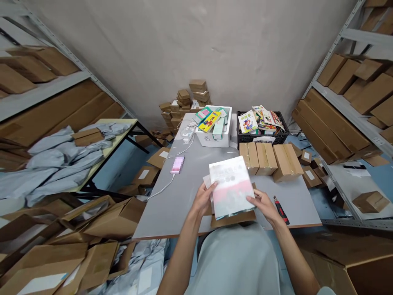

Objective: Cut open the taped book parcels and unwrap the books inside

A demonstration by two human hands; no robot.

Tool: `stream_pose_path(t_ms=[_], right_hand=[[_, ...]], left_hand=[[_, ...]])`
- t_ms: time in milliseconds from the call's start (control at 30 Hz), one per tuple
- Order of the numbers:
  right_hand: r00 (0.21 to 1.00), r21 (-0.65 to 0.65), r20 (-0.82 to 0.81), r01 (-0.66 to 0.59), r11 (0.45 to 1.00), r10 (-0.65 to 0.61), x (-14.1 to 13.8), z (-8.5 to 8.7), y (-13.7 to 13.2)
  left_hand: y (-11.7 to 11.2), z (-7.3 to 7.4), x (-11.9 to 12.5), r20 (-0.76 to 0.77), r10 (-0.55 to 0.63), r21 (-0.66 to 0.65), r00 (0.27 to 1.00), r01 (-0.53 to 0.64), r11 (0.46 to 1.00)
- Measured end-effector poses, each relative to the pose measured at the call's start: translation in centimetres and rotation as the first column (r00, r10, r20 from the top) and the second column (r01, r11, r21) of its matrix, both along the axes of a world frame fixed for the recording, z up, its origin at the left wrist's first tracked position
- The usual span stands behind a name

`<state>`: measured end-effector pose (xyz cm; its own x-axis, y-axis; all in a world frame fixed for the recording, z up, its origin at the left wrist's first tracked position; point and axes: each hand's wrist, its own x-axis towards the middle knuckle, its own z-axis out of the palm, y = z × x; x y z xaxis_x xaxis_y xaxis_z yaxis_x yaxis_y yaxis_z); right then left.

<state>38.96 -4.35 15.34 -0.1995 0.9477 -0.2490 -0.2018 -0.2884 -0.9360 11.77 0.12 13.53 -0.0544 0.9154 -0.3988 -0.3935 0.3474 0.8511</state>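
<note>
Both my hands hold a white and pink book in a clear wrapper [231,186] above the grey table [172,205]. My left hand [205,198] grips its left edge with fingers curled round it. My right hand [263,205] grips the right lower edge. Under the book lies a flat brown cardboard piece [233,220]. A red and black cutter [281,209] lies on the table just right of my right hand.
A row of brown boxes [270,157] sits beyond the book. A white foam box [215,133] and a black crate [264,133] hold colourful books. A phone [177,164] with a white cable lies left. Shelves of cartons flank both sides; flattened cartons cover the floor at left.
</note>
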Motion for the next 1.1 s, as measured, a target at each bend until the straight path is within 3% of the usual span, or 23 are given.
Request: stream_pose_path(t_ms=[33,100,233,333,467,600,700,867,967,1033,1100], right_hand=[[0.998,-0.009,0.001,-0.069,0.998,0.069,0.1,0.1,-0.2],[0.997,-0.018,-0.002,-0.077,0.997,0.077,0.0,0.1,-0.3],[0.987,-0.016,0.020,0.162,0.987,-0.162,-1.1,-0.2,0.5],[0.961,-0.029,0.008,0.277,0.960,-0.277,-1.6,-0.3,0.9],[0.955,-0.131,-0.106,0.263,0.956,-0.277,-1.7,-0.8,0.1],[0.958,-0.175,-0.206,0.163,0.971,-0.198,-1.7,-1.1,-0.5],[0.973,-0.110,-0.143,0.168,0.980,-0.183,-1.2,-0.7,-0.1],[0.974,-0.038,-0.066,0.215,0.976,-0.217,0.2,-0.3,0.2],[0.972,-0.106,-0.095,0.203,0.973,-0.214,0.6,-0.6,-0.5],[0.968,-0.138,-0.113,0.208,0.968,-0.224,0.8,-0.8,-0.9],[0.966,-0.144,-0.117,0.213,0.966,-0.230,1.0,-0.9,-1.3]], left_hand=[[-0.1,0.4,0.2,-0.013,0.009,0.010,1.000,-0.009,1.000],[-0.3,1.3,0.7,-0.032,-0.020,0.036,0.999,0.021,0.999],[-1.1,3.0,1.8,-0.049,-0.101,0.042,0.994,0.103,0.994],[-1.7,3.5,2.7,-0.027,-0.157,0.008,0.987,0.157,0.988],[-2.5,3.1,4.0,0.063,-0.211,-0.029,0.975,0.213,0.977],[-3.2,2.3,5.6,0.177,-0.114,-0.062,0.978,0.126,0.990],[-3.2,2.0,5.3,0.117,-0.057,-0.098,0.992,0.068,0.993],[-2.8,1.8,3.3,-0.017,-0.129,-0.015,0.992,0.129,0.992],[-2.9,2.2,3.0,-0.230,0.001,0.115,0.973,0.027,0.993],[-3.3,2.8,3.1,-0.407,0.199,0.240,0.891,-0.106,0.965],[-4.0,3.6,3.2,-0.486,0.283,0.314,0.827,-0.137,0.939]])
